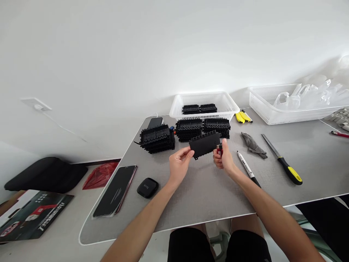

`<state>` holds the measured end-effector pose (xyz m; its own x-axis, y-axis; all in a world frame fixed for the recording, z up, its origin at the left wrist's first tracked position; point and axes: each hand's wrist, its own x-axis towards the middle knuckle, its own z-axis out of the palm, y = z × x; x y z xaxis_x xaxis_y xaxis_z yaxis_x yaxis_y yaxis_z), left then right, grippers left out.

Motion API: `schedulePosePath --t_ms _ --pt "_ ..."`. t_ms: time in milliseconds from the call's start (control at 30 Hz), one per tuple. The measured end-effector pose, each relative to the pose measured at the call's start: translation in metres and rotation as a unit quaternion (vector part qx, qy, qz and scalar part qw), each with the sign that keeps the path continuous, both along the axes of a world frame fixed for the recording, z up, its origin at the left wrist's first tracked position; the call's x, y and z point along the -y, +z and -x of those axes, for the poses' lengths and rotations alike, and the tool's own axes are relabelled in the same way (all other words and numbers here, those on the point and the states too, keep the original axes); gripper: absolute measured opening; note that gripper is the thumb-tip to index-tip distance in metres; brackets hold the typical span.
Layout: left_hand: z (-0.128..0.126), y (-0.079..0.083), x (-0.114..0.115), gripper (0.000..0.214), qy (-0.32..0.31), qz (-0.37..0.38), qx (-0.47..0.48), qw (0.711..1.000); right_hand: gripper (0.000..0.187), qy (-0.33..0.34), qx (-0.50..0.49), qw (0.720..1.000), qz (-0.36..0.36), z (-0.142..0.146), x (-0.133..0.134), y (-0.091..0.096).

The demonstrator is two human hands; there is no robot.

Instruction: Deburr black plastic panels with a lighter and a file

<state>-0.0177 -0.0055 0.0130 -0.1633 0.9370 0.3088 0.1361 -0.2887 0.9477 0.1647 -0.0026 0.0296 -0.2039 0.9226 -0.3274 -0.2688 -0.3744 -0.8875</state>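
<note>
Between thumb and fingers my left hand (180, 164) grips the lower left corner of a flat black plastic panel (205, 145) with toothed edges, holding it tilted above the table. My right hand (225, 157) is closed around a red lighter (219, 148), thumb on top, close by the panel's right end. Whether a flame burns cannot be made out. Just behind are stacks of similar black parts (188, 127), with another stack (156, 138) to the left.
A white basket (204, 117) holding more black parts stands at the back; another basket (294, 117) holds plastic bags. On the right lie a grey cloth (253, 145), a marker (247, 165) and a file (289, 169). Leftward are a phone (116, 191) and a black case (147, 187).
</note>
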Motion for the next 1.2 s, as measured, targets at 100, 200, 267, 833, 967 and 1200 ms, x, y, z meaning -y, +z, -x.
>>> schedulePosePath --t_ms 100,200,267,833,967,1200 --pt "0.002 -0.001 -0.002 0.029 0.003 -0.002 0.002 1.000 0.061 -0.037 -0.014 0.999 -0.003 -0.014 -0.008 0.004" --pt "0.002 0.000 -0.002 0.029 0.004 0.001 0.008 1.000 0.058 -0.062 -0.004 0.998 0.003 -0.017 -0.011 0.003" --pt "0.002 0.000 -0.002 0.029 0.001 0.001 0.015 1.000 0.056 -0.076 0.009 0.997 -0.006 -0.014 -0.011 0.000" --pt "0.000 0.001 0.001 0.028 -0.001 -0.002 0.006 1.000 0.045 -0.057 0.075 0.996 0.000 0.001 -0.003 -0.006" --pt "-0.001 0.002 0.001 0.029 0.003 -0.001 0.005 1.000 0.045 -0.054 0.066 0.996 0.004 0.001 -0.003 -0.006" --pt "-0.001 0.002 0.002 0.030 0.005 0.000 0.000 1.000 0.044 -0.045 0.061 0.997 0.006 0.001 -0.003 -0.006"
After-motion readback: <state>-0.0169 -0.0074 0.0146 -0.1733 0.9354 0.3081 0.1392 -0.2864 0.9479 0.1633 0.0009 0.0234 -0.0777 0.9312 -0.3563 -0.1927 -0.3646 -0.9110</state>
